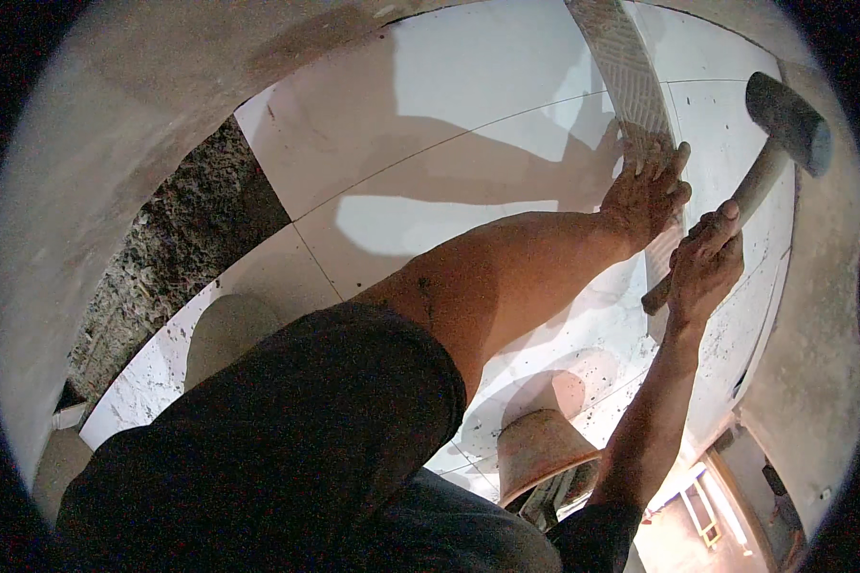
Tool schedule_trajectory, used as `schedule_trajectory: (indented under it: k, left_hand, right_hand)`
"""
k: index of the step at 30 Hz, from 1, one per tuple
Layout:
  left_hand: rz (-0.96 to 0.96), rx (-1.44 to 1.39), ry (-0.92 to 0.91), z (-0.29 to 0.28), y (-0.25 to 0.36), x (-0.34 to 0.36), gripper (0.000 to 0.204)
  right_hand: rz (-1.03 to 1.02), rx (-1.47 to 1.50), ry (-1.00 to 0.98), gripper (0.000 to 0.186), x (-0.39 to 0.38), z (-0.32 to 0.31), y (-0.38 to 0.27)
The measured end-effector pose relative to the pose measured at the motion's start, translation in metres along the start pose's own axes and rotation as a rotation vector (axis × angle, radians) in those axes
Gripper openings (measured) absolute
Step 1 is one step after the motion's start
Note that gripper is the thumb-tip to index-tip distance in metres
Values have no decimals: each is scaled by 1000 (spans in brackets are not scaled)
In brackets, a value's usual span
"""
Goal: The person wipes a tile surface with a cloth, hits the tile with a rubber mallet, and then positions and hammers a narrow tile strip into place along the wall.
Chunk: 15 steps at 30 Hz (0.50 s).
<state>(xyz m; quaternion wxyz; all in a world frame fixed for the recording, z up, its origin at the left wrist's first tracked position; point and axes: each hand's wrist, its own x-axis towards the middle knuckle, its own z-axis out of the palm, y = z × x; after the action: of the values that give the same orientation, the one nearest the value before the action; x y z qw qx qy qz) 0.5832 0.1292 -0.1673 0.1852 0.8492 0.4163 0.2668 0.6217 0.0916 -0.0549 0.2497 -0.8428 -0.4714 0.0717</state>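
Observation:
My right hand (707,263) is closed round the wooden handle of a rubber mallet (762,179), whose dark, rounded head is raised at the upper right. Just left of it, my left hand (648,199) grips a long, flat bar (626,72) with a ridged, mortar-grey face, its fingers spread across the width. The bar runs from the top edge down past my left hand along large white tiles (487,57) with thin dark joints. A shadow of my left arm falls over the tiles. The mallet head is apart from the bar.
A bucket (545,444) with tools in it stands near my right forearm. At the left, rough dark mortar (177,258) is exposed between the tiles and a plastered wall (115,143). Another wall (831,258) borders the right side. Dark crumbs lie on the nearer tiles. A lit opening (698,520) shows at the lower right.

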Motion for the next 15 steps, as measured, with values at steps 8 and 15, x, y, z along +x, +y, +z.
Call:
schedule_trajectory:
  k: [8,15]
  left_hand:
    - [-6,-71,134,4,3,3,43]
    - [-34,26,123,4,1,4,36]
  right_hand:
    - [-57,-24,-22,46,-10,5,-20]
    - [-213,-87,-109,45,-11,12,-10]
